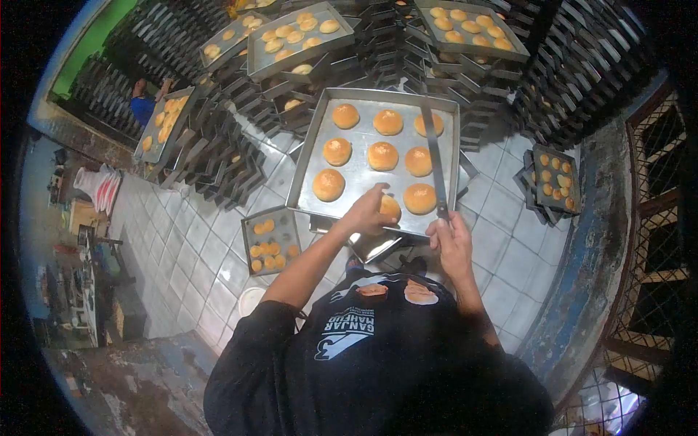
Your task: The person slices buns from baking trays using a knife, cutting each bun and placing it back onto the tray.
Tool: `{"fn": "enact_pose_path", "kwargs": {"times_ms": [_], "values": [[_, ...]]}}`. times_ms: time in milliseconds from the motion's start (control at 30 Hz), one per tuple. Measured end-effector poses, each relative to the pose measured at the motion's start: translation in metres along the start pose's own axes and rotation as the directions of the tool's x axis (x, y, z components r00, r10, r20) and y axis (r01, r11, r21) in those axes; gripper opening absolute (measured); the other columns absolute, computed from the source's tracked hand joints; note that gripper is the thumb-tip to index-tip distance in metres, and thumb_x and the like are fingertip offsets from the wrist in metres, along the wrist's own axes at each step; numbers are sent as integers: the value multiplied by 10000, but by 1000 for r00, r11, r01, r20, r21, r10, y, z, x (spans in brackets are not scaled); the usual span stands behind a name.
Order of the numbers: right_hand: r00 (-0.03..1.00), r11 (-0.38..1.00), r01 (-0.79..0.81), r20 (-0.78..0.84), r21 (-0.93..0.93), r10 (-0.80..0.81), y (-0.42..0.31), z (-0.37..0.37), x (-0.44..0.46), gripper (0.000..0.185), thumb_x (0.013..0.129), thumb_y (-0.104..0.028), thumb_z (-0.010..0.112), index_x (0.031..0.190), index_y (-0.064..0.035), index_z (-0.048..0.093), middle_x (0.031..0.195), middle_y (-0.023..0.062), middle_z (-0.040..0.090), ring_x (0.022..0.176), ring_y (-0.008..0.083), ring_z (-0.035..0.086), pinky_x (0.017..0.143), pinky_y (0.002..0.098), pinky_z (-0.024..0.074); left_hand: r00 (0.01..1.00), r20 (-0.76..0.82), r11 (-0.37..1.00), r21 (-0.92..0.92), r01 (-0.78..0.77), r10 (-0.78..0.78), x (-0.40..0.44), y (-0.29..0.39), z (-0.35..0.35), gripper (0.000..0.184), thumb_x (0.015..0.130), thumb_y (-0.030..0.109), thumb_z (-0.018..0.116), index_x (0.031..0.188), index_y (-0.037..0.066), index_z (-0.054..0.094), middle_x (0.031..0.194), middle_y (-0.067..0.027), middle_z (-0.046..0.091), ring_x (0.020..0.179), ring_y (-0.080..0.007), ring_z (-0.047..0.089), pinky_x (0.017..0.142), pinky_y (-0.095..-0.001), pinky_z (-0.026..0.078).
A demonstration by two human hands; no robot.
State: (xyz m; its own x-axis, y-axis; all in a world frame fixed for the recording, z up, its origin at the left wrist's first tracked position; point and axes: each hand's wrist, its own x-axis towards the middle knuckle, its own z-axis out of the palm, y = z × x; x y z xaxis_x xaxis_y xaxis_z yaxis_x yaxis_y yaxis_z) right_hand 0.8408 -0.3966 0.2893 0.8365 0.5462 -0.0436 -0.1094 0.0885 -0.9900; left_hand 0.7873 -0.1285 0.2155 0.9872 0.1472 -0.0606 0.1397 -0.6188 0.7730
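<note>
A square metal baking tray (349, 208) holds several glossy golden buns (382, 155) spaced apart in rows. My left hand (366, 213) is at the tray's near edge, its fingers curved round a bun (390, 208) that they partly hide. With my right hand (451, 236) I grip the dark handle of a long bread knife (434, 149). The blade points away from me, above the buns of the right column, and covers part of the far right bun (429, 124).
Stacks of trays with buns (300, 36) stand beyond, with another loaded tray (476, 33) at the back right. On the tiled floor (502, 200) lie a tray at left (270, 242) and stacked trays at right (556, 182). A person's blue sleeve (142, 110) shows far left.
</note>
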Motion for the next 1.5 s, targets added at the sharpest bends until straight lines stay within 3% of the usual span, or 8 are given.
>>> {"fn": "enact_pose_path", "kwargs": {"times_ms": [100,233,300,467,733,933,1000,1500], "values": [[1000,1000,28,2,2,-28,-4,7,12,277,1078,-182,527,1280,7,549,867,40,652,652,61,528,581,224,437,981,149,992,-27,127,-122,13,-3,-5,813,740,325,916,1373,-3,526,1094,-188,700,1022,-292,688,909,-383,540],[995,996,85,58,-19,-84,-3,18,28,263,1075,-175,525,1277,-8,554,890,31,664,675,49,537,576,228,453,936,163,718,-605,344,-311,16,8,-15,703,817,360,875,1356,39,559,1228,-131,684,1102,-267,684,969,-409,542],[996,994,-12,89,-110,22,-5,21,34,279,1056,-160,546,1287,-5,557,889,62,688,731,86,600,619,274,499,960,49,136,-987,90,-276,19,16,-25,662,858,403,835,1361,67,566,1261,-105,673,1163,-267,661,1012,-444,528],[985,879,114,165,-463,-41,-22,53,35,444,1014,-151,568,1421,17,510,914,207,711,859,302,722,791,395,549,880,19,-297,-945,-140,-475,39,0,-43,513,883,619,720,1155,185,689,1050,-39,735,970,-230,713,863,-419,581],[920,666,392,272,-634,-282,-24,77,25,463,991,-110,559,1440,3,531,1153,299,675,980,473,679,832,497,550,820,-78,-374,-862,-341,-567,56,-2,-60,442,873,589,737,1004,168,713,890,-7,721,801,-190,701,726,-359,592],[936,614,352,248,-706,-251,-26,81,17,458,976,-88,566,1425,1,548,1156,289,680,972,463,686,827,495,561,841,-68,-395,-860,-322,-537,59,-16,-62,432,866,585,747,949,163,707,879,-19,719,760,-196,693,706,-354,591],[940,613,339,245,-713,-235,-26,80,14,455,977,-91,566,1423,-2,551,1167,288,678,972,461,687,825,496,561,873,-59,-387,-881,-273,-483,58,-23,-64,399,918,580,689,1046,202,678,962,3,724,928,-205,705,864,-417,568],[940,569,341,253,-748,-231,-38,81,21,450,970,-94,577,1413,-16,567,1108,267,686,947,466,684,810,518,552,857,-105,-282,-918,-278,-504,44,5,-70,448,932,618,673,1057,187,665,865,7,685,813,-172,700,759,-360,599]]}}
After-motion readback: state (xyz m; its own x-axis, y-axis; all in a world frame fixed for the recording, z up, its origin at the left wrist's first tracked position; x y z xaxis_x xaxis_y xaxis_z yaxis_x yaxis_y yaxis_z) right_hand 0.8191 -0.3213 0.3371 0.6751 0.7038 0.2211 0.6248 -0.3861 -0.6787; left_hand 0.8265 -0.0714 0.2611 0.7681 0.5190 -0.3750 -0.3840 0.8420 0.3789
